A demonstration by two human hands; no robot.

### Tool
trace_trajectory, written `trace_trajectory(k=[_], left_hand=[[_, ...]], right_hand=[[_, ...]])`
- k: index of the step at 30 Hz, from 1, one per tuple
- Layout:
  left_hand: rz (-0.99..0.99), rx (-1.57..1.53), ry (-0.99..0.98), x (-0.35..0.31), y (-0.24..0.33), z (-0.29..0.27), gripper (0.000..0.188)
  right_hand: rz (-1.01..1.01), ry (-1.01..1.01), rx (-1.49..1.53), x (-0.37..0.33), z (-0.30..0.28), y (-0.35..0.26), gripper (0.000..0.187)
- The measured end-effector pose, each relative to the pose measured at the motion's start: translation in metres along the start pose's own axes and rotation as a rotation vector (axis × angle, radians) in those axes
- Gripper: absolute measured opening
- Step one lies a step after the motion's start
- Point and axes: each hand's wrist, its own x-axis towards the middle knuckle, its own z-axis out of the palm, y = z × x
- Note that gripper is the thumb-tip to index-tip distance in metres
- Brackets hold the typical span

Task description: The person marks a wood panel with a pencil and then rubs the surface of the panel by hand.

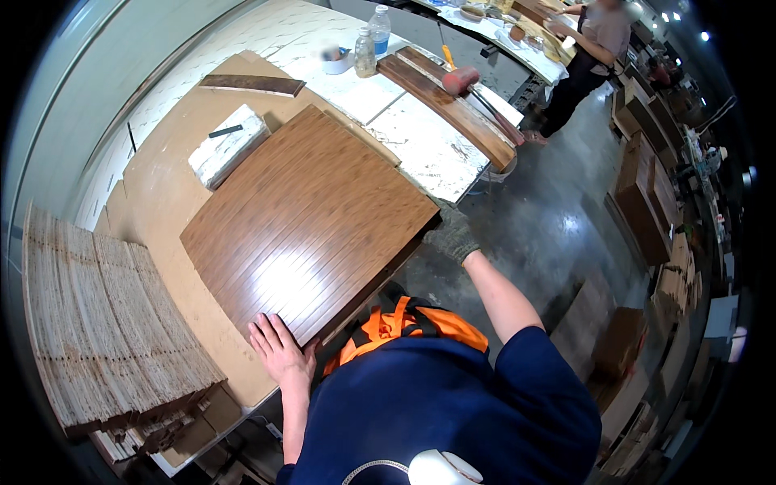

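Note:
A brown wooden panel [311,214] with fine parallel grooves lies on the cardboard-covered bench, and light glares off its near part. At its near left corner rests my bare left hand [281,352], fingers stretched out flat along the edge. My right hand [453,234], in a dark grey work glove, grips the panel's right corner; its fingertips are partly hidden there. Beyond the panel's far left edge sits a white wrapped block [229,149] with a small dark strip on top. A dark curved wood strip [252,84] lies farther back.
Stacked thin boards [109,323] stand at the left. A red-headed mallet [462,79] rests on brown planks [449,109] at the far right of the bench, near two bottles [378,31] and a tape roll [336,61]. Another person [594,48] stands at a farther table.

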Motion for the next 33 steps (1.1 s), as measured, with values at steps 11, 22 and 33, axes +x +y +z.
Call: trace_trajectory(k=[11, 22, 33], left_hand=[[-0.018, -0.04, -0.019, 0.001, 0.007, 0.0, 0.105], [-0.739, -0.361, 0.389, -0.008, -0.049, 0.022, 0.063], [-0.84, -0.957, 0.296, 0.003, -0.037, 0.016, 0.045]], right_hand=[[-0.008, -0.212, 0.149, 0.016, -0.02, -0.001, 0.08], [-0.25, -0.404, -0.016, 0.032, -0.037, 0.001, 0.074], [-0.328, -0.387, 0.07, 0.034, -0.029, 0.02, 0.073]])
